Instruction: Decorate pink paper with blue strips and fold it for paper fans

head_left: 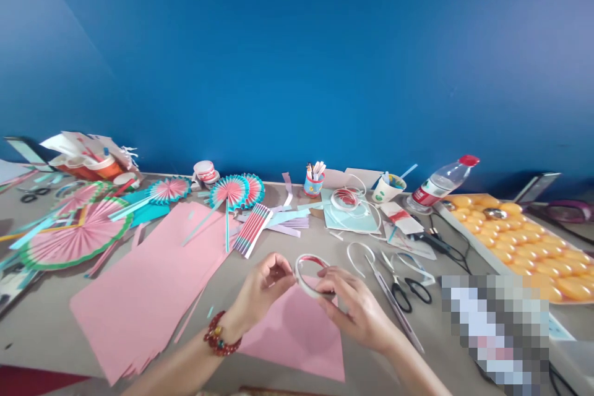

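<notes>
My right hand (355, 303) holds a roll of white tape (306, 289) upright by its right side, fingers curled over the rim. At the roll's left edge, the thumb and fingers of my left hand (265, 284) are pinched together against it; a loose tape end cannot be made out. Below both hands a single pink paper sheet (297, 340) lies on the table. A pleated paper strip with pink and white folds (253, 230) rests just beyond my left hand. Scissors with black handles (411, 291) and a long slim metallic tool (394, 303) are to the right of my right hand.
A pink paper stack (139, 297) and round pleated fans (83, 235) cover the left. Along the blue wall stand a pen cup (314, 184), a paper cup (388, 189) and a tilted plastic bottle (439, 185). A tray of yellow domes (510, 235) sits right.
</notes>
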The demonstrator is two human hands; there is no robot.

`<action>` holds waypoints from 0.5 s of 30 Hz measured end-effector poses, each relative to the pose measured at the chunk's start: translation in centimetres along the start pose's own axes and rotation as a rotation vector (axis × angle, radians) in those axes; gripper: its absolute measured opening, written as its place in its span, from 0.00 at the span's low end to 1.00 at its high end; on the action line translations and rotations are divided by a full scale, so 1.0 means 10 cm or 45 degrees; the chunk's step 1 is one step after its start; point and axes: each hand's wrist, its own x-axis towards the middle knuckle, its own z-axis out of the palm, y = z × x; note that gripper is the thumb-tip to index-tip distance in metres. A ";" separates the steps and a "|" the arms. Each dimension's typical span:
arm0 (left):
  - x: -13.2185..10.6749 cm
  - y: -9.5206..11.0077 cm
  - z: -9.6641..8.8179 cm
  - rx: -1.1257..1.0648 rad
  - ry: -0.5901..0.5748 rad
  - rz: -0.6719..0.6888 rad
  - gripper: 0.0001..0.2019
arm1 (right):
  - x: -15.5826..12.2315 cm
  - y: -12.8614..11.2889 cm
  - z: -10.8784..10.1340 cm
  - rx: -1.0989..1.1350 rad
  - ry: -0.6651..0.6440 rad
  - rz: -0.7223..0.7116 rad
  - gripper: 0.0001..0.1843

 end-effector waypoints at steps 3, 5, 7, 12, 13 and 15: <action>0.01 -0.03 -0.02 -0.017 -0.032 -0.045 0.17 | 0.02 -0.02 0.03 -0.011 0.003 -0.039 0.04; 0.01 -0.03 -0.02 -0.009 -0.038 -0.045 0.17 | 0.03 -0.02 0.04 -0.008 0.002 -0.062 0.04; 0.00 0.00 -0.03 0.020 -0.039 -0.028 0.16 | 0.04 -0.02 0.04 -0.024 0.003 -0.075 0.04; -0.04 0.07 -0.07 0.119 -0.090 0.047 0.14 | 0.02 -0.02 0.06 -0.113 0.003 -0.043 0.04; -0.05 0.08 -0.09 0.143 -0.105 0.059 0.14 | 0.01 -0.03 0.06 -0.135 0.007 -0.028 0.03; -0.07 0.10 -0.15 0.187 -0.126 0.075 0.12 | 0.00 -0.03 0.03 -0.163 0.008 0.019 0.04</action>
